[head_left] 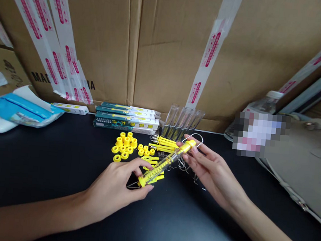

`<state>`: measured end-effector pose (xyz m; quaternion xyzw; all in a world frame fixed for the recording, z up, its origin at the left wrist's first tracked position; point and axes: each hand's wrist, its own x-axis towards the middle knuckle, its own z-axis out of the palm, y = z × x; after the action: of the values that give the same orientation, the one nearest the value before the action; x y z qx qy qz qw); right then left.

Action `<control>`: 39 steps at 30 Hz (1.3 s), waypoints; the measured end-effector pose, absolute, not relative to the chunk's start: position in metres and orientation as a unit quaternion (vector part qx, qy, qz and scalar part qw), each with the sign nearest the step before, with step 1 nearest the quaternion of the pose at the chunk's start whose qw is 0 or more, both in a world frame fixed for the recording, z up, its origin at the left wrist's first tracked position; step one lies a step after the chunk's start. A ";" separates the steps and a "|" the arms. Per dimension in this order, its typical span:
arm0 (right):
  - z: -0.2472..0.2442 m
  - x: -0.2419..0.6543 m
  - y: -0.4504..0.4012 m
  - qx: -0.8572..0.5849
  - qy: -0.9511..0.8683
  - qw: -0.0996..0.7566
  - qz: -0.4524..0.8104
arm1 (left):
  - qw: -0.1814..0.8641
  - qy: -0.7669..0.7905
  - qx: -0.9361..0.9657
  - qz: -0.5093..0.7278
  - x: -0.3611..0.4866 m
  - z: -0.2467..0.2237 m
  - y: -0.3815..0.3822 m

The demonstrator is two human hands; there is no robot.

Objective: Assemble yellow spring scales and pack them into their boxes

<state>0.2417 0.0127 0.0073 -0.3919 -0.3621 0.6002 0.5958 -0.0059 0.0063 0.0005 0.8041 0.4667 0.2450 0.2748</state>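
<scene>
A clear tube spring scale point(163, 167) with yellow end caps is held tilted above the black table, its upper end to the right. My left hand point(116, 192) grips the lower yellow cap, where a metal hook sticks out. Around the upper cap, below a wire loop point(201, 136), the fingers of my right hand point(215, 171) are closed. Behind the scale lie yellow rods point(163, 148), yellow flat pieces point(150, 159), small springs and wire hooks point(183, 166). Yellow collars point(126, 142) and small yellow rings point(145, 148) sit to the left of them.
Stacked small boxes point(126, 123) and upright clear tubes point(181, 120) stand at the back. A blue packet point(25, 107) lies at the left. On the right are a plastic bottle point(264, 104) and a beige bag point(304, 164). Cardboard point(166, 60) rises behind the table.
</scene>
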 end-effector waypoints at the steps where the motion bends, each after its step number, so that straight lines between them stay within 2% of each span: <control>1: 0.007 0.242 0.013 -0.392 -0.363 0.595 0.600 | 0.276 0.466 0.804 0.246 -0.006 0.001 0.006; 27: 0.011 0.243 0.013 -0.414 -0.378 0.603 0.568 | 0.344 0.464 0.766 0.282 -0.007 0.000 0.015; 39: 0.013 0.244 0.012 -0.403 -0.473 0.606 0.497 | 0.355 0.443 0.769 0.295 -0.006 -0.001 0.013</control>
<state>0.2437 0.0117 0.0127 -0.4031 -0.4725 0.4974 0.6056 -0.0062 0.0128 -0.0005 0.7687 0.4429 0.2947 0.3551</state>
